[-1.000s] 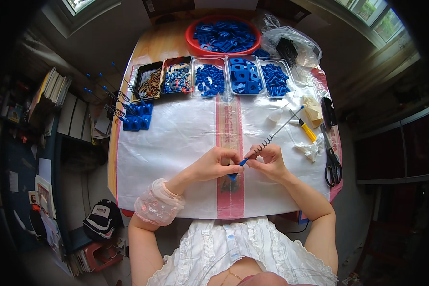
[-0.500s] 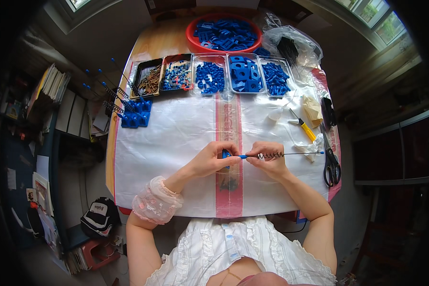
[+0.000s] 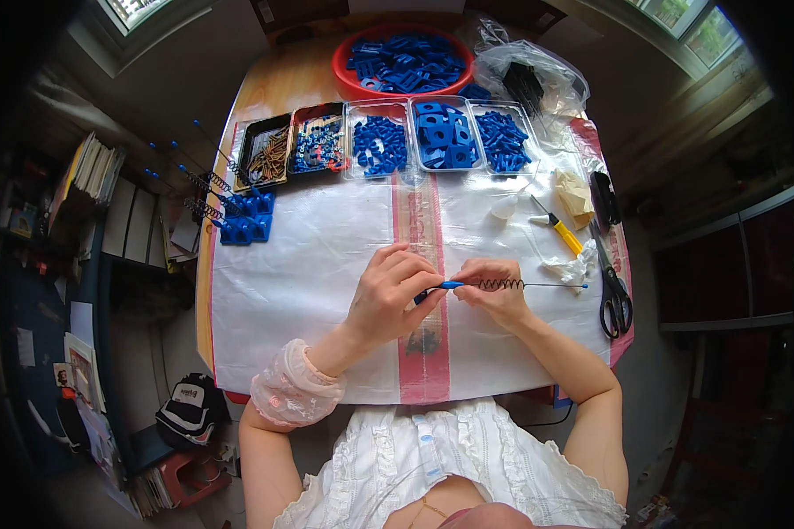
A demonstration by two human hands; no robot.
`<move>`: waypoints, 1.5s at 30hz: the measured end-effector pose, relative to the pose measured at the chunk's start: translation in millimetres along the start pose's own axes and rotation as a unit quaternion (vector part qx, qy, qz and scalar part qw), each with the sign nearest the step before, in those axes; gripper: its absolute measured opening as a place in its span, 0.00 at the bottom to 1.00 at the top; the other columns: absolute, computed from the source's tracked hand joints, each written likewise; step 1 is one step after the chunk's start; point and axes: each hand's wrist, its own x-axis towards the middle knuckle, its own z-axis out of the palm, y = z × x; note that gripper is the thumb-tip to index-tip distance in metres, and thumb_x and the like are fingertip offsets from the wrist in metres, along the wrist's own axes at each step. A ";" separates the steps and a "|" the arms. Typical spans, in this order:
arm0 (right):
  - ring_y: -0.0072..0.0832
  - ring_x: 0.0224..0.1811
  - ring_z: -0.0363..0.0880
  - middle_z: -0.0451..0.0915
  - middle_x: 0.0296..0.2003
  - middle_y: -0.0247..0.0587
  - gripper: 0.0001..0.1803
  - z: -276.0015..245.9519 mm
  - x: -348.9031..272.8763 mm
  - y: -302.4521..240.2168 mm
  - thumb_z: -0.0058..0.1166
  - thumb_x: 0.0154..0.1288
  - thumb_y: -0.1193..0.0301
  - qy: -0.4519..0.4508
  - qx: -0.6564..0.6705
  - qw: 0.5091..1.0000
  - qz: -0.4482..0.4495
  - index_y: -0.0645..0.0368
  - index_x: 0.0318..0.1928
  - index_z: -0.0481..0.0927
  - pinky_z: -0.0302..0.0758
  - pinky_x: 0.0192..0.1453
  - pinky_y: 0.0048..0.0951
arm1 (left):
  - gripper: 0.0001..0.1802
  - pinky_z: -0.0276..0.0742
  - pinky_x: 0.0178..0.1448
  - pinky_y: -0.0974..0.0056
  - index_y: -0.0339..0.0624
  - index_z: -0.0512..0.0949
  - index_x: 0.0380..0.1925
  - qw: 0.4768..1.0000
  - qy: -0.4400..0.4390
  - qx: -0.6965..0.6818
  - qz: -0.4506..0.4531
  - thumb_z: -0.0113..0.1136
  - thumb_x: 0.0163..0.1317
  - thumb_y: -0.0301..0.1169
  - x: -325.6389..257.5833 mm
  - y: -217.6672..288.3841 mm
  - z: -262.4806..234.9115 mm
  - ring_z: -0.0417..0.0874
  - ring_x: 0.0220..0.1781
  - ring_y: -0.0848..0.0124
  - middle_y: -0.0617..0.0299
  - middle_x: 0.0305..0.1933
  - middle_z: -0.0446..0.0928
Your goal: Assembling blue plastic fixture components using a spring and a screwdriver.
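Your left hand (image 3: 386,298) has thumb and fingers closed about a blue piece (image 3: 420,298), mostly hidden by them, above the pink-edged stripe (image 3: 440,379). Your right hand (image 3: 492,298), just right of the stripe, pinches around the near end of the spring rod (image 3: 504,285); whether on coil or on straight wire, I cannot tell. A slim blue sleeve (image 3: 451,285) bridges your fingertips at the stripe's right edge. The rod runs rightward from the stripe to its blue tip (image 3: 584,286). If your pinch sits on coil, the spring could flex and tilt the sleeve; a slack left hold could let the piece turn. Swung farther from the stripe, the tip might catch the crumpled white scrap (image 3: 573,268) or the scissors (image 3: 616,304)
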 end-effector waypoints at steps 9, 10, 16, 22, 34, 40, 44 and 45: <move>0.16 0.31 0.80 0.85 0.30 0.36 0.05 4.7 -1.0 -2.4 0.67 0.61 0.84 0.004 -0.065 0.995 -0.073 0.66 0.38 0.89 0.73 0.33 0.18 | 0.09 0.69 0.71 0.47 0.49 0.84 0.34 0.997 0.019 0.058 0.036 0.76 0.55 0.29 -4.6 1.2 5.1 0.85 0.45 0.70 0.69 0.36 0.84; 0.16 0.31 0.80 0.85 0.30 0.37 0.05 5.6 -0.8 -4.5 0.67 0.60 0.84 0.000 -0.077 0.994 -0.084 0.66 0.37 0.89 0.73 0.33 0.18 | 0.09 0.68 0.71 0.46 0.49 0.84 0.35 0.997 0.018 0.057 0.039 0.75 0.55 0.29 -5.3 0.5 5.4 0.85 0.45 0.71 0.70 0.36 0.84; 0.17 0.30 0.80 0.85 0.29 0.37 0.06 5.8 -1.2 -5.6 0.67 0.59 0.85 -0.002 -0.068 0.993 -0.092 0.65 0.37 0.90 0.73 0.32 0.20 | 0.09 0.63 0.75 0.44 0.49 0.85 0.37 0.996 0.021 0.070 0.049 0.75 0.56 0.30 -7.2 0.6 6.2 0.85 0.46 0.72 0.70 0.36 0.84; 0.18 0.29 0.80 0.85 0.27 0.38 0.06 5.6 -1.2 -9.4 0.68 0.58 0.85 -0.008 -0.064 0.995 -0.081 0.65 0.36 0.90 0.71 0.31 0.21 | 0.11 0.62 0.76 0.44 0.50 0.86 0.39 0.990 0.028 0.118 0.073 0.75 0.55 0.32 -7.2 5.2 3.7 0.84 0.46 0.74 0.72 0.38 0.83; 0.17 0.32 0.80 0.86 0.30 0.37 0.09 6.2 -2.3 -5.1 0.69 0.58 0.85 -0.003 -0.044 0.997 -0.066 0.65 0.40 0.90 0.72 0.33 0.20 | 0.10 0.62 0.76 0.44 0.52 0.87 0.39 0.981 0.049 0.159 0.095 0.72 0.56 0.31 -8.4 8.9 0.7 0.84 0.46 0.76 0.75 0.38 0.83; 0.17 0.31 0.79 0.85 0.31 0.37 0.06 9.3 -2.8 -4.5 0.69 0.59 0.84 -0.009 -0.009 0.997 -0.075 0.65 0.38 0.89 0.71 0.33 0.21 | 0.11 0.60 0.77 0.44 0.56 0.87 0.35 0.972 0.052 0.201 0.111 0.77 0.51 0.33 -11.3 10.0 -0.5 0.83 0.47 0.75 0.77 0.38 0.84; 0.18 0.31 0.79 0.85 0.30 0.38 0.06 8.5 -3.9 -3.0 0.69 0.58 0.85 -0.008 -0.023 0.997 -0.074 0.65 0.36 0.89 0.70 0.33 0.22 | 0.10 0.59 0.78 0.44 0.57 0.87 0.34 0.969 0.058 0.212 0.114 0.77 0.51 0.32 -11.5 10.9 0.0 0.82 0.49 0.74 0.78 0.38 0.84; 0.19 0.31 0.79 0.85 0.30 0.38 0.06 8.3 -3.9 -3.7 0.69 0.58 0.85 -0.008 -0.027 0.997 -0.074 0.65 0.36 0.89 0.70 0.33 0.23 | 0.10 0.59 0.78 0.44 0.57 0.87 0.34 0.970 0.059 0.209 0.113 0.77 0.51 0.32 -11.4 10.9 0.3 0.82 0.49 0.74 0.78 0.38 0.84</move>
